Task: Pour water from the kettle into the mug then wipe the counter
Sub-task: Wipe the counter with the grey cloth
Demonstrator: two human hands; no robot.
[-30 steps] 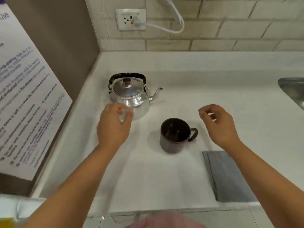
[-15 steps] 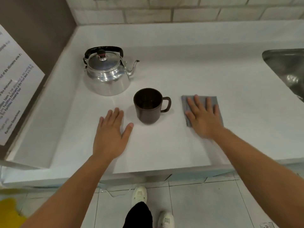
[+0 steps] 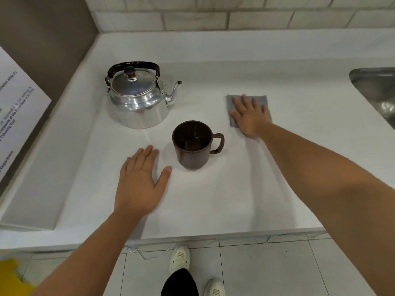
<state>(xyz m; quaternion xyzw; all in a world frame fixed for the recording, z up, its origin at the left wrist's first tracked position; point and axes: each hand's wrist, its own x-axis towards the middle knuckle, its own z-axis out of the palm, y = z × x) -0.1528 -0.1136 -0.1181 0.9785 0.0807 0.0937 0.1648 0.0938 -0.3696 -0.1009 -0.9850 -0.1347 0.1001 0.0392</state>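
**Both hands flat on counter, right on cloth**

Left hand [image 3: 141, 180] lay palm down on the white counter [image 3: 213, 199], fingers spread and thumb out toward the mug [image 3: 194, 145], not touching it. Right hand [image 3: 250, 114] pressed flat on a grey cloth [image 3: 259, 99], fingers splayed; cloth edges showed beyond the fingertips and at the thumb side. Nothing gripped by either hand.

Mug: dark brown, upright, handle pointing right, standing between the two hands. Contents could not be told from the dark interior.

Kettle [image 3: 136, 97]: polished metal, lid on, black handle upright, spout aimed right. Stood behind and left of the mug, apart from it.

Steel sink [image 3: 376, 90] at the far right edge. Printed notice [image 3: 15, 107] on the left wall. Pale shoes [image 3: 179, 260] on tiled floor below the counter edge.
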